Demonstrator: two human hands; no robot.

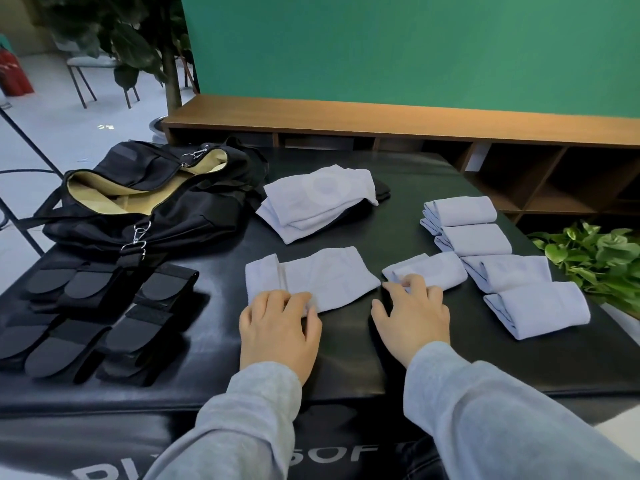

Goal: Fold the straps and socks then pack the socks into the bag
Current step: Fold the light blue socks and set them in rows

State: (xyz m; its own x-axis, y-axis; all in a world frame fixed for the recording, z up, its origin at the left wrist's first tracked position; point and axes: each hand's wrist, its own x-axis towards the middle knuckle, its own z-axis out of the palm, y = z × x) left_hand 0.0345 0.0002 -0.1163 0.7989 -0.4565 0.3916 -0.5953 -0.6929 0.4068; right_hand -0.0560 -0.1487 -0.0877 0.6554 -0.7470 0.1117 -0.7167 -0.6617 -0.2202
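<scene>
A pale lilac sock (322, 275) lies flat in front of me, its left end turned over. My left hand (278, 327) pinches its near edge with curled fingers. My right hand (414, 313) grips the near end of a smaller folded sock (436, 270) just to the right. Several folded socks (485, 240) lie in a row at the right, and a loose pile of socks (318, 199) sits behind. The black bag (166, 202) stands open at the back left, showing a tan lining. Folded black straps (104, 317) lie in rows at the left.
Everything rests on a black padded table (363, 358). A leafy green plant (595, 258) crowds the right edge. Behind the table runs a low wooden shelf (415, 123) under a green wall. A chair and a potted tree stand at the far left.
</scene>
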